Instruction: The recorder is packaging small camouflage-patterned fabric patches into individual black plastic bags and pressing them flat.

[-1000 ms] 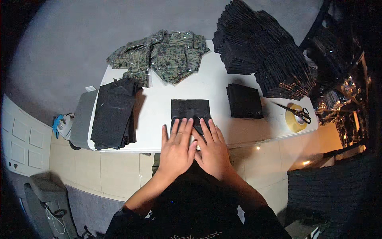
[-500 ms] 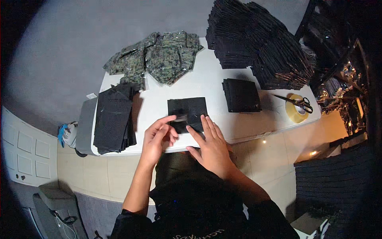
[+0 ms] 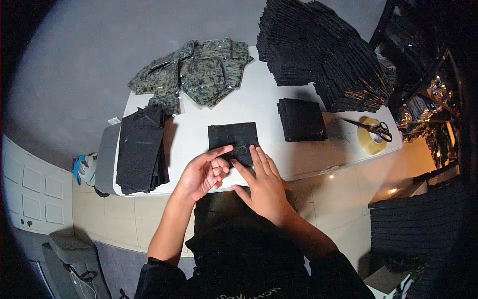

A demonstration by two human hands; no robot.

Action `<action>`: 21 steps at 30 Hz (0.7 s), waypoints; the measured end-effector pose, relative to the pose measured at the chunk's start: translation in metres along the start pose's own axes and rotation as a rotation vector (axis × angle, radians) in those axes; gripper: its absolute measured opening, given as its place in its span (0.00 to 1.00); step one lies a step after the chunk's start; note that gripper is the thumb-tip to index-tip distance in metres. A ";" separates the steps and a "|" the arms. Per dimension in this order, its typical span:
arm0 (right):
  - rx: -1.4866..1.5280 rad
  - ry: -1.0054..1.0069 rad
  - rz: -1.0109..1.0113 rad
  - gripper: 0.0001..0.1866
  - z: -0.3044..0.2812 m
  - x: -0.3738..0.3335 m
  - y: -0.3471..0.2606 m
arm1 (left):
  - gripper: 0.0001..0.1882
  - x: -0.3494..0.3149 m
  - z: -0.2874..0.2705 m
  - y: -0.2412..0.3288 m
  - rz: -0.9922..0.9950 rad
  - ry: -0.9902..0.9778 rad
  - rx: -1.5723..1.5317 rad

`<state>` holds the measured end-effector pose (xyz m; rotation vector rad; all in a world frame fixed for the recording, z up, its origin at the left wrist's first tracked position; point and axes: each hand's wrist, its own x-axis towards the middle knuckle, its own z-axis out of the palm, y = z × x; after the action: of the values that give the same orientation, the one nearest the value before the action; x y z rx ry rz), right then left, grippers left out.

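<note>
Bearing black material (image 3: 226, 133), the white table (image 3: 193, 130) overhangs tiles (image 3: 118, 214).

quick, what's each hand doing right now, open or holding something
Left hand: partly open, index finger pointing over the black piece, nothing visibly held.
Right hand: open, fingers resting on that piece, not gripping it.
</note>
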<state>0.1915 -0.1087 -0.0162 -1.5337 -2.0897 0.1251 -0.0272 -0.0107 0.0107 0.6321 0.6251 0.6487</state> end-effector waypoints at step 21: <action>0.005 -0.022 0.058 0.52 -0.004 0.006 -0.002 | 0.28 0.007 0.010 0.002 0.054 0.198 0.453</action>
<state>0.1907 -0.1053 -0.0097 -1.5971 -2.0608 0.1691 -0.0162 -0.0075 0.0162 1.0165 0.9553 0.6284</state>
